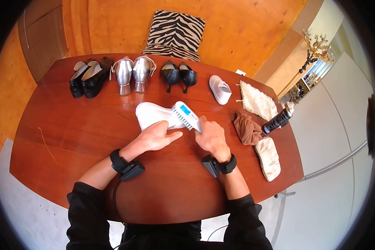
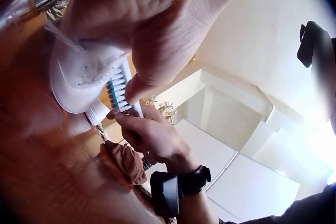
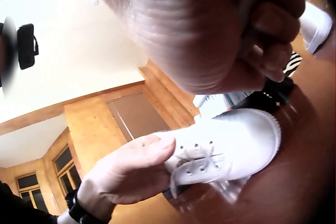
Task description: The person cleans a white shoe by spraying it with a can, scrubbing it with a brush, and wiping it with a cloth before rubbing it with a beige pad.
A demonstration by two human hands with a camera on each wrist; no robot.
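A white lace-up sneaker [image 1: 151,114] lies tilted over the middle of the table, its sole side showing in the head view. My left hand [image 1: 154,136] holds it at the ankle end; in the right wrist view the thumb lies by the laces of the sneaker [image 3: 239,148] and the other fingers are mostly hidden. My right hand [image 1: 212,137] grips the handle of a white scrubbing brush [image 1: 188,115] with a blue label. The brush's bristles [image 2: 116,90] are white and teal, and they overlap the sneaker's edge.
Black loafers [image 1: 91,79], silver heeled shoes [image 1: 124,75] and black pumps [image 1: 171,75] line the far edge. At right are the other white sneaker [image 1: 220,89], a cream textured cloth [image 1: 258,100], a black spray can [image 1: 276,121], a brown cloth [image 1: 248,129] and a beige pad [image 1: 268,159].
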